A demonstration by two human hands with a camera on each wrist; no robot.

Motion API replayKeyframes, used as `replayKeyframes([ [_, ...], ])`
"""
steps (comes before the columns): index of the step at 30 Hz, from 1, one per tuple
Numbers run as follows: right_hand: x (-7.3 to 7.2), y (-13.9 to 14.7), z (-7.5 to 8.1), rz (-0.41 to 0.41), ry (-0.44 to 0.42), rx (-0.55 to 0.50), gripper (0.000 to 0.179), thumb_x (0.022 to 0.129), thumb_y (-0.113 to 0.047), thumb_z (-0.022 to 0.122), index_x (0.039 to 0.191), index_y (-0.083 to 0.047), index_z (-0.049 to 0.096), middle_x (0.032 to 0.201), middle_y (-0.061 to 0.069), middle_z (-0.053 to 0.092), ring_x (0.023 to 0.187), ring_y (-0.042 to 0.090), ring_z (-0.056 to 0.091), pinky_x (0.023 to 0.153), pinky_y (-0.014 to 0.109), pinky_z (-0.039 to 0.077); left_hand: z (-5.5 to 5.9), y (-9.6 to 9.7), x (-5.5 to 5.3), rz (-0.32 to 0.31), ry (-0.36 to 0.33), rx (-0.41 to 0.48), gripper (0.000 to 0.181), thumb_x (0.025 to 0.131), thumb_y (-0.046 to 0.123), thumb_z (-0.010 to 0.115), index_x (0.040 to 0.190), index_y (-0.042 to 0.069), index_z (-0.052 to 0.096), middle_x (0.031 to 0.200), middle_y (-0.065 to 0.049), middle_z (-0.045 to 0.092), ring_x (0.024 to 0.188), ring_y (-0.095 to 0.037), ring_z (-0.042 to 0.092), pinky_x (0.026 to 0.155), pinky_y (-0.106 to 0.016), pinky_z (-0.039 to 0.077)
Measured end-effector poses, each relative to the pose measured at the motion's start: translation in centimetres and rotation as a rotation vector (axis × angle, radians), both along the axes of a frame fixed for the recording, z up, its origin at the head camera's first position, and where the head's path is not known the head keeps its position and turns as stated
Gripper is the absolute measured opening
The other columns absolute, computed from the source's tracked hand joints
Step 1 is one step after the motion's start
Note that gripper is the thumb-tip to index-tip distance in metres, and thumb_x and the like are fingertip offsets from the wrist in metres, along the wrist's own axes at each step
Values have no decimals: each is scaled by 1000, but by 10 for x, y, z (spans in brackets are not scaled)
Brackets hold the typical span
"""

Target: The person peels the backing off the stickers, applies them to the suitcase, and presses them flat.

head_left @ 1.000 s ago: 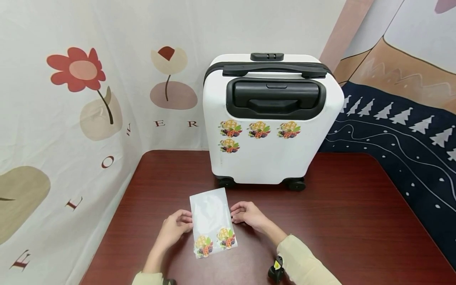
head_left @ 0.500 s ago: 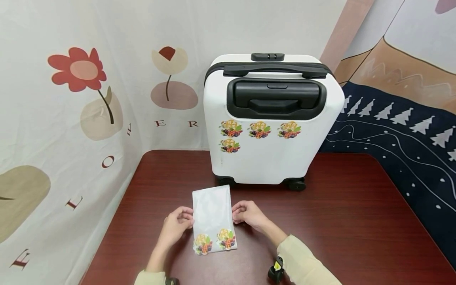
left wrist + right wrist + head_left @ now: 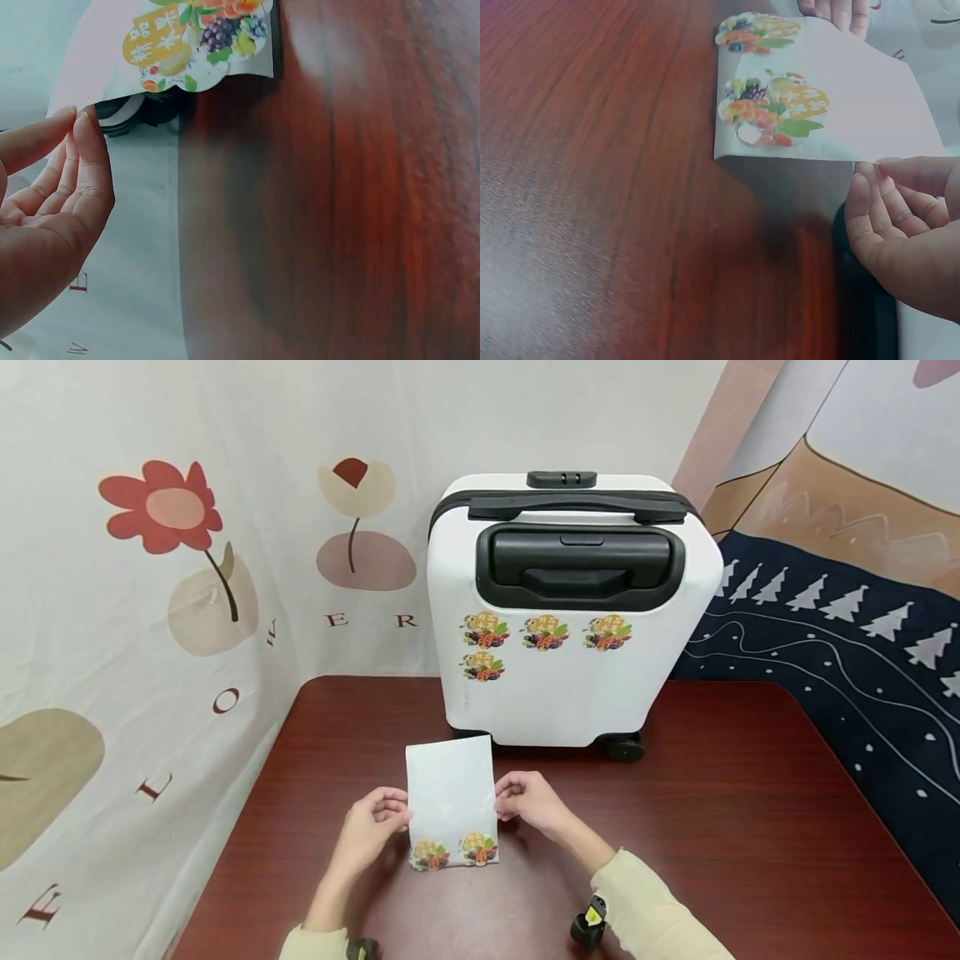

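A white sticker sheet point(image 3: 450, 785) stands tilted up over the table, with two fruit stickers point(image 3: 478, 847) along its lower edge. My left hand point(image 3: 370, 828) pinches its left edge between thumb and fingertips. At the opposite edge, my right hand point(image 3: 534, 803) pinches the sheet the same way, as the right wrist view also shows. Behind the sheet stands a white suitcase point(image 3: 555, 685) with a black handle. Several matching fruit stickers point(image 3: 545, 632) are on its front: a row of three, and one more below the leftmost.
The dark red wooden table point(image 3: 750, 827) reaches out on both sides of the suitcase. A black suitcase wheel point(image 3: 621, 747) rests on it at the right. A printed cloth point(image 3: 277, 485) hangs behind and to the left; a navy tree-patterned one point(image 3: 847, 668) hangs at the right.
The sheet has been raised and straightened, its top edge moving up toward the suitcase and its lower edge farther from me. Both hands have moved slightly forward with it, still pinching its sides.
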State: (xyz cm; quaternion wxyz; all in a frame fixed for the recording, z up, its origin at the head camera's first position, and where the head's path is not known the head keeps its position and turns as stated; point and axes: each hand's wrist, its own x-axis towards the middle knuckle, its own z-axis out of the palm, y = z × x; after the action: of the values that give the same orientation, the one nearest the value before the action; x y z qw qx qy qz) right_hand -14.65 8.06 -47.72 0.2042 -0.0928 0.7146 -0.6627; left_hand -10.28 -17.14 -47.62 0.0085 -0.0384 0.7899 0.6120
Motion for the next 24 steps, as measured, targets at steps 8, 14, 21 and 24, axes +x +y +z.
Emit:
replayKeyframes([
  [8, -6, 10, 12, -4, 42, -9, 7, 78, 14, 59, 84, 14, 55, 70, 11, 59, 63, 18, 58, 65, 44, 52, 4, 7, -3, -38, -5, 9, 12, 81, -6, 62, 92, -9, 60, 79, -13, 61, 70, -18, 61, 66, -34, 53],
  [14, -4, 16, 29, 0, 53, 3, 8, 78, 16, 56, 85, 17, 53, 71, 14, 58, 64, 19, 58, 67, 48, 51, 2, 13, -4, -110, -8, -46, 8, 82, -5, 62, 89, -7, 60, 78, -11, 61, 70, -17, 61, 65, -29, 53],
  [21, -8, 21, 18, -38, 61, 11, 11, 78, 12, 61, 88, 14, 56, 71, 11, 59, 64, 18, 59, 67, 48, 51, 3, 17, -4, -142, -2, -43, 4, 83, -5, 60, 86, -7, 59, 77, -12, 61, 68, -17, 61, 63, -26, 53],
  [24, -9, 24, 18, -77, 76, 19, 14, 79, 10, 61, 91, 15, 56, 73, 12, 60, 65, 22, 60, 66, 44, 52, 3, 19, -4, -146, 0, -45, 3, 83, -6, 60, 86, -7, 58, 76, -12, 61, 66, -19, 61, 63, -28, 53],
])
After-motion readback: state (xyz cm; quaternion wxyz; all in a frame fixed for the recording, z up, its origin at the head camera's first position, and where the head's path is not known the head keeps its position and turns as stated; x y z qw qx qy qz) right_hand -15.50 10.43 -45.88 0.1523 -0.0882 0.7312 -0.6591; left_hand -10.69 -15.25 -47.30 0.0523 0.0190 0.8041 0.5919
